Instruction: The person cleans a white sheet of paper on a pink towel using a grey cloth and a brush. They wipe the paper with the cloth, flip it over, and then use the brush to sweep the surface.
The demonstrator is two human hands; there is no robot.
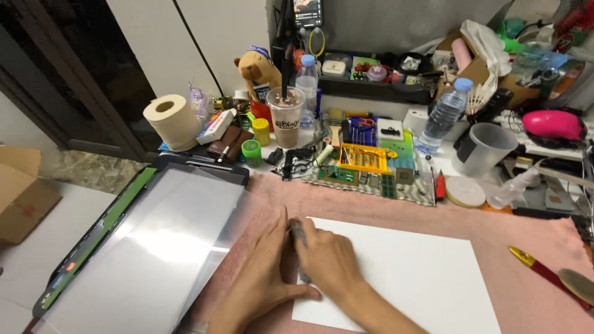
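My left hand (263, 275) lies flat on the pink cloth (470, 226), fingers pointing away, by the right edge of a translucent film sheet (167, 247). Its thumb rests on the left edge of a white paper sheet (421, 278). My right hand (331, 260) sits on that paper's left corner, curled around a small grey object (299, 232) whose tip shows between the two hands. What the grey object is cannot be made out. The film covers a dark flat panel with a green strip (117, 213) at the left.
Behind the cloth stand a lidded drink cup (286, 117), a water bottle (442, 117), a yellow bit case (363, 158), a paper roll (172, 122), a plastic measuring jug (486, 148) and a plush toy (258, 68). A red-and-gold tool (544, 272) lies at the right. A cardboard box (21, 195) sits far left.
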